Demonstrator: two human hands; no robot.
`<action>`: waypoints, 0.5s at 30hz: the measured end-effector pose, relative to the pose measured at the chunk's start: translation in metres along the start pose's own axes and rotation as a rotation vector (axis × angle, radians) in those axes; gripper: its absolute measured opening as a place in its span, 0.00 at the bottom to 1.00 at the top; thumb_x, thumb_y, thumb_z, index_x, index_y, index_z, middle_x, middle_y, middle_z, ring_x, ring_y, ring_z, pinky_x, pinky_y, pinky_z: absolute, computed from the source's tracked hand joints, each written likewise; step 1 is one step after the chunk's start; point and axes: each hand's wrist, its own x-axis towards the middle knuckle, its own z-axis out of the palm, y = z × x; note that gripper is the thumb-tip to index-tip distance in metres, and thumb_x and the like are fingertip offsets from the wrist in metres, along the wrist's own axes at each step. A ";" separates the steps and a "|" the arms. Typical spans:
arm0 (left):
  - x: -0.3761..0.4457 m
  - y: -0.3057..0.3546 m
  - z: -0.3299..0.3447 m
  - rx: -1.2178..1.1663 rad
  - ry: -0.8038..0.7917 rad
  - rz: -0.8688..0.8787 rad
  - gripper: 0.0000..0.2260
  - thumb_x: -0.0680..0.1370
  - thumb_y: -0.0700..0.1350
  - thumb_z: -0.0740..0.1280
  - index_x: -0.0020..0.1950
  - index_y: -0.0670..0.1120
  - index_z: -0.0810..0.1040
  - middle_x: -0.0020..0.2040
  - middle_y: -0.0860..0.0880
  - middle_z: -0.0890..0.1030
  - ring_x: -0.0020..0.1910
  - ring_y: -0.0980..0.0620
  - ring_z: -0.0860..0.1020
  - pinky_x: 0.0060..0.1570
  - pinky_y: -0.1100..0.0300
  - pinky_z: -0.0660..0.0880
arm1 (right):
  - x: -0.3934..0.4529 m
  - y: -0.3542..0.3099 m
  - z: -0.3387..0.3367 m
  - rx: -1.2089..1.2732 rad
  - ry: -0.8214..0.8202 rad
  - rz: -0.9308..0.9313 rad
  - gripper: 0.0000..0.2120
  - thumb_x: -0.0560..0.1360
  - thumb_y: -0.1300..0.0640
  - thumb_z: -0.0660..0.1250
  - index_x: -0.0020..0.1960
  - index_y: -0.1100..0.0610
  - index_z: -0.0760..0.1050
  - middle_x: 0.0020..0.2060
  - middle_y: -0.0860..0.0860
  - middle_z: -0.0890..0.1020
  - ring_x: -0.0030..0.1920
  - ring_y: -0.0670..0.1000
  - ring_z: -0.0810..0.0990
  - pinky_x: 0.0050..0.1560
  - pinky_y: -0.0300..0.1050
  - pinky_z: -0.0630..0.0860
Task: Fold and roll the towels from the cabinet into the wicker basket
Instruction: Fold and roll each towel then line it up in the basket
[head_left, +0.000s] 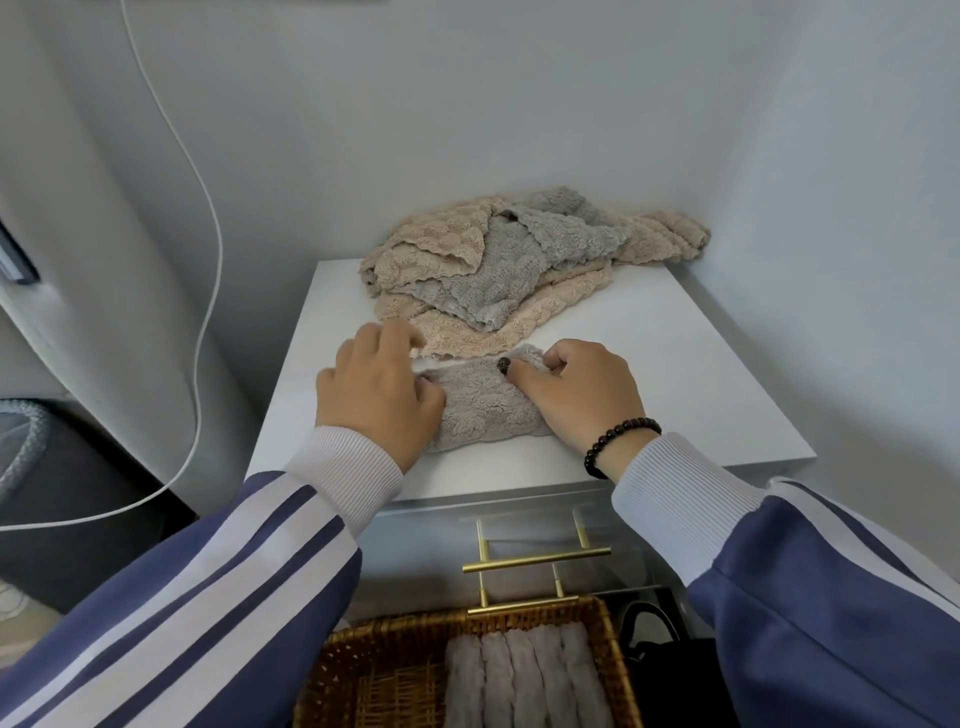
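From the head camera I look down on a white cabinet top set in a corner of pale walls. A small grey towel, folded into a narrow band, lies near the front edge, between my two hands. My left hand rests on its left end, palm down, fingers loosely bent over the cloth; I cannot tell whether they pinch it or only press. My right hand has its fingers curled round the right end of the towel, thumb on top, gripping it. A dark bead bracelet sits on that wrist.

Behind the folded towel, touching its far edge, a loose heap of beige and grey towels lies at the back of the top, near the wall.

Below the cabinet front, with its brass handles, stands the wicker basket. Four rolled grey towels lie side by side in its right half. A white cable hangs down at the left.
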 end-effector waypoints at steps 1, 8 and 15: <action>0.000 -0.001 0.002 0.033 0.056 0.163 0.11 0.71 0.37 0.64 0.53 0.45 0.74 0.50 0.47 0.76 0.48 0.43 0.75 0.47 0.53 0.67 | 0.001 0.000 0.001 0.020 0.002 0.002 0.18 0.71 0.38 0.68 0.39 0.53 0.72 0.33 0.47 0.75 0.36 0.48 0.74 0.36 0.42 0.69; -0.010 0.004 0.004 0.036 -0.027 0.455 0.18 0.74 0.45 0.54 0.48 0.40 0.81 0.43 0.44 0.82 0.38 0.42 0.80 0.37 0.53 0.77 | 0.007 0.002 -0.002 -0.006 -0.107 -0.016 0.17 0.73 0.40 0.65 0.37 0.52 0.69 0.35 0.48 0.71 0.35 0.47 0.71 0.38 0.43 0.67; -0.025 -0.007 0.005 0.244 -0.215 0.477 0.35 0.73 0.68 0.54 0.67 0.42 0.72 0.57 0.44 0.80 0.53 0.42 0.79 0.52 0.49 0.76 | 0.005 -0.004 -0.002 0.039 -0.185 0.077 0.15 0.72 0.42 0.66 0.37 0.51 0.67 0.31 0.47 0.72 0.35 0.49 0.72 0.36 0.43 0.67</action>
